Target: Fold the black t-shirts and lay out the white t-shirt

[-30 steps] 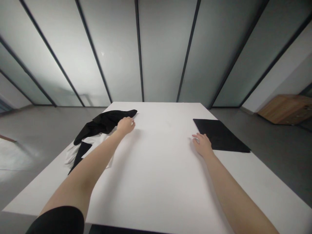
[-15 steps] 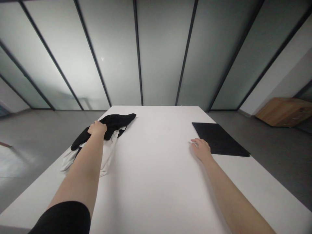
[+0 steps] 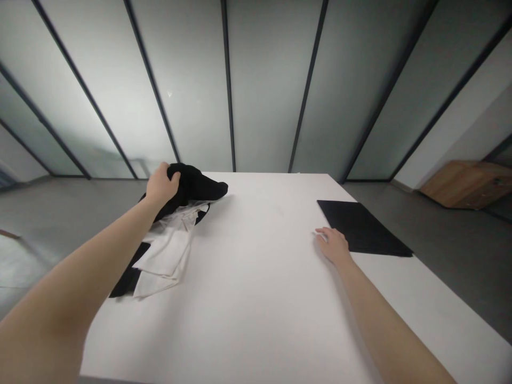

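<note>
My left hand (image 3: 163, 182) grips a crumpled black garment (image 3: 200, 185) at the far left of the white table (image 3: 256, 298) and holds part of it up. Under it lies a white cloth (image 3: 168, 250), bunched and draped toward me. More black fabric (image 3: 127, 280) shows at the near left of the pile; whether it belongs to the same garment I cannot tell. My right hand (image 3: 334, 245) is open, fingers loosely spread, low over the table. It is beside the near left corner of a flat black rectangular item (image 3: 362, 228), with nothing in the fingers.
Frosted glass panels with dark frames (image 3: 230, 96) stand behind the table's far edge. A wooden cabinet (image 3: 466, 184) is on the floor at the far right. Grey floor (image 3: 44, 213) lies on both sides of the table.
My left hand has lifted the black garment up and slightly away, uncovering more of the white cloth and black fabric at the near left. My right hand has hardly moved.
</note>
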`<action>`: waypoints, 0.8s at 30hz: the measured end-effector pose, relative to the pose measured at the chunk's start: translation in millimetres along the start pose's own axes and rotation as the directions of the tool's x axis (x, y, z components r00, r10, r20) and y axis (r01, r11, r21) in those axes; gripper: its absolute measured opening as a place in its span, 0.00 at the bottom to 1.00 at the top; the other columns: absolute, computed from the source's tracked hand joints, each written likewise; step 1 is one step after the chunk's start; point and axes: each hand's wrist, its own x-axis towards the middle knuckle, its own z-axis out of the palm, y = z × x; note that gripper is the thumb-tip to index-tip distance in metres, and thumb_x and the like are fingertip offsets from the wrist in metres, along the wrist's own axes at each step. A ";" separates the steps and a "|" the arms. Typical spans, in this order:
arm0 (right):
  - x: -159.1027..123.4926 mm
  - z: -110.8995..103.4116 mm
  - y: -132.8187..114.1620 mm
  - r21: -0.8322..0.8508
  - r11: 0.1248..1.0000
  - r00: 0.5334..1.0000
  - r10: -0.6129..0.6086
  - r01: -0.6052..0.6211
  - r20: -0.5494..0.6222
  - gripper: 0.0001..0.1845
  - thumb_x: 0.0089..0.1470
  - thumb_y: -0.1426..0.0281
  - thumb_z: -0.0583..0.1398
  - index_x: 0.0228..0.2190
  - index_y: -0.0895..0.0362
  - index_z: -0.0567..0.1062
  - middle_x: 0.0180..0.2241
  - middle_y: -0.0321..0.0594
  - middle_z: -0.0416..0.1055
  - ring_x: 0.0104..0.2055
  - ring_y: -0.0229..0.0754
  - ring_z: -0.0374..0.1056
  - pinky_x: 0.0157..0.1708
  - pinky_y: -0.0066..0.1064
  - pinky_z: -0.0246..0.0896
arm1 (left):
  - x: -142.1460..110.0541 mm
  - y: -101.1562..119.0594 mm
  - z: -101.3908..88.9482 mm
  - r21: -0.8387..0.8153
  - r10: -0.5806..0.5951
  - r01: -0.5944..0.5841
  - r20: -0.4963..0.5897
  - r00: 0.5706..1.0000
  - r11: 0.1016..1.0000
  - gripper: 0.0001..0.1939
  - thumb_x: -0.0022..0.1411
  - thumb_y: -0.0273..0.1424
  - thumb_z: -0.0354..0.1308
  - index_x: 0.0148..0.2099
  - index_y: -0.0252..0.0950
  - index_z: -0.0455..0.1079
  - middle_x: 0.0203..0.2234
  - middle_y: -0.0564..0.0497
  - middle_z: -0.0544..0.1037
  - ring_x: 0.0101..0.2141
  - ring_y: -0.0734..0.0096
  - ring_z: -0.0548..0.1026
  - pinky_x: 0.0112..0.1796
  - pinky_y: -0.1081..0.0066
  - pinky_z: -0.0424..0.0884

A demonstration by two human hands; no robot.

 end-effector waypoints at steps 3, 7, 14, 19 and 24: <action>-0.7 -3.9 -3.4 0.007 1.000 1.000 0.010 -0.009 -0.006 0.18 0.63 0.66 0.57 0.47 0.53 0.84 0.50 0.47 0.81 0.55 0.57 0.73 0.59 0.49 0.65 | -9.9 21.3 -23.9 -0.037 0.111 -0.111 0.013 0.994 0.993 0.20 0.69 0.43 0.53 0.57 0.40 0.69 0.47 0.39 0.81 0.51 0.44 0.78 0.51 0.56 0.73; -1.3 -8.3 -8.2 0.019 1.000 1.000 0.023 -0.023 -0.004 0.18 0.62 0.66 0.57 0.47 0.53 0.84 0.50 0.48 0.81 0.55 0.57 0.73 0.59 0.49 0.64 | -42.4 46.9 -49.0 -0.089 0.279 -0.268 0.132 0.951 0.959 0.19 0.68 0.45 0.54 0.56 0.41 0.69 0.45 0.44 0.80 0.48 0.48 0.78 0.51 0.57 0.73; 0.8 -3.8 -4.9 0.022 0.997 0.997 0.080 -0.080 0.016 0.19 0.61 0.65 0.58 0.48 0.52 0.85 0.53 0.48 0.80 0.58 0.59 0.71 0.61 0.51 0.62 | -154.9 73.2 -68.8 -0.318 0.567 -0.474 0.547 0.616 0.821 0.14 0.64 0.40 0.60 0.51 0.45 0.73 0.45 0.46 0.81 0.49 0.47 0.78 0.52 0.55 0.72; 2.3 -2.6 -4.7 0.036 0.994 0.994 0.104 -0.105 0.028 0.19 0.61 0.64 0.58 0.48 0.52 0.85 0.54 0.48 0.79 0.59 0.59 0.70 0.62 0.51 0.62 | -231.4 80.2 -74.3 -0.459 0.725 -0.654 0.658 0.204 0.601 0.13 0.60 0.35 0.65 0.48 0.45 0.72 0.42 0.46 0.81 0.39 0.54 0.80 0.36 0.62 0.72; 1.4 -11.0 -12.9 0.045 0.992 0.991 0.114 -0.117 0.068 0.19 0.62 0.65 0.58 0.48 0.52 0.85 0.53 0.47 0.80 0.58 0.57 0.71 0.61 0.48 0.62 | -247.7 106.2 -61.9 -0.536 0.761 -0.715 0.649 -0.010 0.448 0.17 0.56 0.36 0.70 0.48 0.45 0.74 0.39 0.46 0.81 0.35 0.52 0.80 0.31 0.61 0.70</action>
